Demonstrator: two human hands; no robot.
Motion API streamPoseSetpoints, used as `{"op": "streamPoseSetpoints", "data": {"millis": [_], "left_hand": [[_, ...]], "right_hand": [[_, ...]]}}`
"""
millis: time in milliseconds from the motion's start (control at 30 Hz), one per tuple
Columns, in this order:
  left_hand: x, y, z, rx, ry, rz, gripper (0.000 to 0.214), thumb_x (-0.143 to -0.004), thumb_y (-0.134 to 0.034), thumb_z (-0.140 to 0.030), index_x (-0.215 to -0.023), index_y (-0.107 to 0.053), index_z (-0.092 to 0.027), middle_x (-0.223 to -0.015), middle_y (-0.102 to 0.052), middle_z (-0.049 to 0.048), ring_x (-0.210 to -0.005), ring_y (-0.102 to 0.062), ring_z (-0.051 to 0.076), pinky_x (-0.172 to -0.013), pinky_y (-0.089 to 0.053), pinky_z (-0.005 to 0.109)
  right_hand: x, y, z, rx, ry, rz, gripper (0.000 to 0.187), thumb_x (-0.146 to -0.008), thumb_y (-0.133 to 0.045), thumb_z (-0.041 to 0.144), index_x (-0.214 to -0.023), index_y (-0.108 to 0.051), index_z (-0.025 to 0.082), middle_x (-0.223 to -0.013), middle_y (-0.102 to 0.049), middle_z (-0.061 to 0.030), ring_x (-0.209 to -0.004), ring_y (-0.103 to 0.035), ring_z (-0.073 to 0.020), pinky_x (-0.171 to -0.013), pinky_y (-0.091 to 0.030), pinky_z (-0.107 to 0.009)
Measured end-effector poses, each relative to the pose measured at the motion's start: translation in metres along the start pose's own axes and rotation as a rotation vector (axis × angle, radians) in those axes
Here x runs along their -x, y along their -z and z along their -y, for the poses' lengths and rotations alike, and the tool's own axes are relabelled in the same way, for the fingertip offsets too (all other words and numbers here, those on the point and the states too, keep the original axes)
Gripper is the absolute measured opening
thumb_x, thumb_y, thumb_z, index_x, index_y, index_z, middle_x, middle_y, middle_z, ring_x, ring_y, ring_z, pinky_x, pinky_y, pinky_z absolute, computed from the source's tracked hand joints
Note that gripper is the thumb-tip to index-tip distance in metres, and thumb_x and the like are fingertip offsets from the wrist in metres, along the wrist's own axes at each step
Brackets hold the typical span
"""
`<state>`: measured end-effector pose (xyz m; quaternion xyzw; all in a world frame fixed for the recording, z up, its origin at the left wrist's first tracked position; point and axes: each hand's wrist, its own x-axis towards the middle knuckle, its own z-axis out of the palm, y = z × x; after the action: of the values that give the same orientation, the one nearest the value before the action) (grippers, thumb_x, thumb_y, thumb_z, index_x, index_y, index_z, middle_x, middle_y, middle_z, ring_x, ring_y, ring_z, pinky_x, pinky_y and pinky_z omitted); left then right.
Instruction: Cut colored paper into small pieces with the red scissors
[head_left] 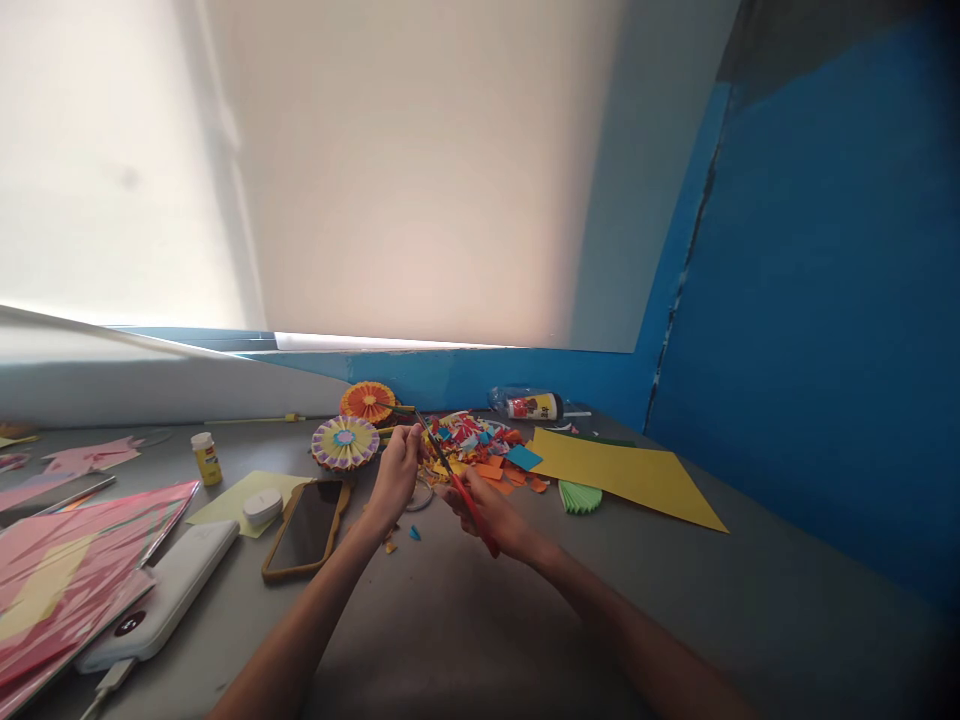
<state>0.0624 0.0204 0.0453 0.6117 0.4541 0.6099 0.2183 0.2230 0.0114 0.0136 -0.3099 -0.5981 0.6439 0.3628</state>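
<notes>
My right hand [487,515] grips red-handled scissors [457,482], whose dark blades point up and away to the far left, across the paper. My left hand [395,472] is closed just beside the blades, and its fingers hide whatever they may pinch. Behind both hands lies a heap of multicoloured paper scraps [472,445]. A pleated paper rosette in purple and yellow [345,443] stands close to my left hand, with an orange one [367,401] behind it. A large yellow paper sheet [622,475] lies to the right of the scraps.
A phone in an orange case [306,527] and a white power bank [157,595] lie left on the grey table [480,620], near pink paper sheets [82,590] and a yellow-capped bottle [206,458]. A blue wall [787,300] rises right; a plastic bottle [534,405] lies behind.
</notes>
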Motion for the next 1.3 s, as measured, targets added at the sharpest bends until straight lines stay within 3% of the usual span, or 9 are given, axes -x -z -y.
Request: {"op": "streamPoseSetpoints", "data": {"millis": [267,800,1033,1300], "left_hand": [[-0.002,0.002,0.004,0.012,0.024,-0.031,0.037,-0.089,-0.040,-0.052,-0.070,-0.044,-0.020,-0.066,-0.048,-0.0013,-0.061,-0.047,0.014,-0.059,-0.037,0.026],[-0.002,0.002,0.006,0.065,0.035,-0.033,0.039,-0.090,-0.037,-0.053,-0.070,-0.042,-0.020,-0.065,-0.044,-0.0023,-0.059,-0.043,0.012,-0.058,-0.037,0.024],[-0.001,-0.001,-0.002,0.203,0.041,0.105,0.029,-0.087,-0.048,-0.046,-0.079,-0.048,-0.018,-0.070,-0.045,-0.0019,-0.064,-0.044,0.011,-0.059,-0.037,0.022],[-0.009,0.012,-0.001,0.030,-0.025,0.163,0.028,-0.087,-0.048,-0.043,-0.081,-0.054,-0.017,-0.071,-0.051,-0.0002,-0.065,-0.048,0.013,-0.062,-0.038,0.023]], "right_hand": [[0.004,-0.002,0.005,0.165,0.049,0.020,0.042,-0.076,-0.059,0.053,-0.075,-0.030,0.023,-0.071,-0.047,0.0041,-0.053,-0.041,-0.0073,-0.047,-0.031,-0.020],[0.004,-0.003,0.006,0.196,-0.019,0.006,0.043,-0.075,-0.058,0.058,-0.078,-0.036,0.022,-0.063,-0.046,0.0061,-0.044,-0.041,-0.0065,-0.040,-0.032,-0.019],[-0.001,0.001,0.003,0.119,0.026,-0.031,0.043,-0.077,-0.052,0.061,-0.078,-0.031,0.023,-0.065,-0.048,0.0064,-0.042,-0.038,-0.0050,-0.041,-0.033,-0.019],[0.009,0.002,0.020,0.307,0.046,-0.049,0.037,-0.079,-0.053,0.052,-0.074,-0.032,0.023,-0.058,-0.047,0.0065,-0.041,-0.048,-0.0089,-0.041,-0.039,-0.022]]}}
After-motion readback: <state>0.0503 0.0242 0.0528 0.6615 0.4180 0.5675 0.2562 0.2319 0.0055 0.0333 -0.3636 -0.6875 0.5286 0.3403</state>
